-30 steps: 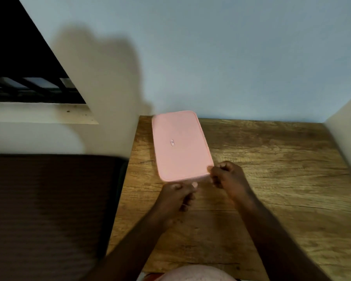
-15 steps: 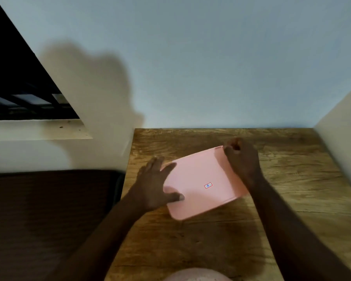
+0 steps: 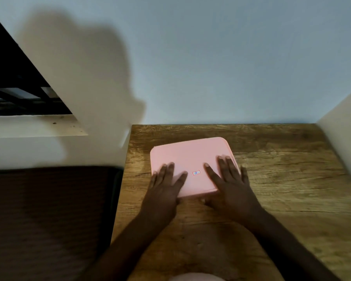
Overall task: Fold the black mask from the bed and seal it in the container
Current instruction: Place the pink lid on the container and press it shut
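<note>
A pink rectangular container (image 3: 190,157) with its lid on lies flat on the wooden table (image 3: 282,179), long side across, a small label near its front middle. My left hand (image 3: 164,187) rests palm down on the lid's front left part, fingers spread. On the lid's front right part my right hand (image 3: 229,185) lies flat too, its thumb under the front edge. The black mask is not visible; the lid hides what is inside.
A dark bed surface (image 3: 49,220) lies left of the table. A pale blue wall (image 3: 211,67) stands right behind the table, and a cream wall (image 3: 344,138) closes the right side. A window ledge (image 3: 34,126) sits at upper left.
The container has been turned from lengthwise to crosswise and set flat. Both hands moved from gripping its edges to lying flat on top of the lid.
</note>
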